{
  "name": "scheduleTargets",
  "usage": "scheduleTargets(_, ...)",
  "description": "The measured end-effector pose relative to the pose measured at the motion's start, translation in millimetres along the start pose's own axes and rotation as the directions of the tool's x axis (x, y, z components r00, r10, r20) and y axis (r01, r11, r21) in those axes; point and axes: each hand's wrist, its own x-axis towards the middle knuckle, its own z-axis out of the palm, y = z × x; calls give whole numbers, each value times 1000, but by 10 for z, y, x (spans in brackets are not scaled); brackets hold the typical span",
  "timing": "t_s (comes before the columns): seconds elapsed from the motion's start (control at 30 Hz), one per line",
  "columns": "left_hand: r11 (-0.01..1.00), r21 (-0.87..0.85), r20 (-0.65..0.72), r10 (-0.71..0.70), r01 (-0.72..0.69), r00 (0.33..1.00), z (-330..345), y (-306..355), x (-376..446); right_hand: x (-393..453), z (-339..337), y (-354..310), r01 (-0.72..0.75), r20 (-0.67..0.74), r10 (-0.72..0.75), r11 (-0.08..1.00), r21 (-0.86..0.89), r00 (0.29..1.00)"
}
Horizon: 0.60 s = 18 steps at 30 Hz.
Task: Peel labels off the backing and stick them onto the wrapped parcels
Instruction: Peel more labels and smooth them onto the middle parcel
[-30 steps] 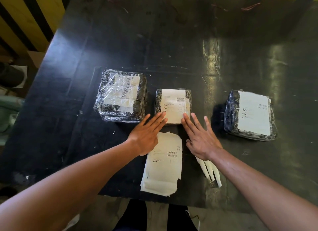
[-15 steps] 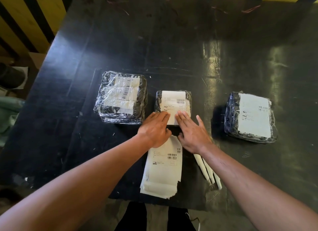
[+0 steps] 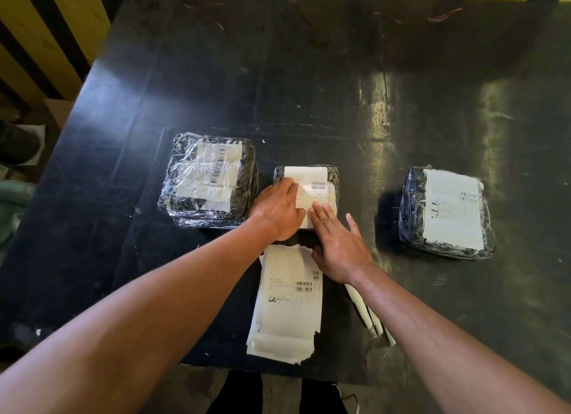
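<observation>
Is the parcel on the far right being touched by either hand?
No, the right parcel sits alone; both the left hand and right hand press on the middle parcel.

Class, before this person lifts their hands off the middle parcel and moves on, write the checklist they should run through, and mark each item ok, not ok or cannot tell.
1. Label sits on top of the middle parcel: ok.
2. Both hands press it flat, left hand and right hand: ok.
3. Label edges fully stuck, no lifted corners: cannot tell, the hands cover the near part.
4. Barcode uncovered and readable: ok, it shows above the fingers.
5. Right parcel has a label on the outside: ok.
6. Left parcel has a label on the outside: not ok; its labels appear to lie under the wrap.
7. More labels within reach, label stack: ok.
</observation>
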Motion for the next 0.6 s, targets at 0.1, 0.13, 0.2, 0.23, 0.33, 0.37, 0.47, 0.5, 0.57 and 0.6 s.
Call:
scheduleTargets(0.1,996,15,-16,-91,91,996,-11,56,31,0,2,-13,-5,-4,5,1000,21,1000)
scheduleTargets(0.13,995,19,-39,-97,98,995,4,91,42,-5,2,-17,-4,-6,4,1000,20,1000)
scheduleTargets(0.2,999,33,-62,-40,42,997,37,153,101,-9,0,-20,2,-13,-2,1000,6,1000)
scheduleTargets(0.23,999,38,-47,7,-5,999,45,175,145,-10,-2,-21,3,-14,-3,1000,3,1000)
scheduleTargets(0.33,999,29,-10,23,-22,1000,28,175,327,-1,-12,-15,6,-14,-6,1000,-4,1000)
scheduleTargets(0.37,999,37,-26,-9,10,1000,13,149,393,4,-15,-4,7,-12,-7,1000,-7,1000)
scheduleTargets(0.47,989,76,-34,-127,129,991,-42,53,507,0,-20,3,9,-11,-9,1000,8,1000)
scheduleTargets(0.5,986,59,-25,-156,158,987,-39,35,511,-2,-18,1,8,-10,-8,1000,16,1000)
scheduleTargets(0.57,971,-83,-8,-226,225,974,2,35,435,3,-15,-2,11,-14,-10,998,54,1000)
scheduleTargets(0.6,945,-196,-3,-266,260,964,39,45,363,15,-24,2,10,-26,-7,992,123,1000)
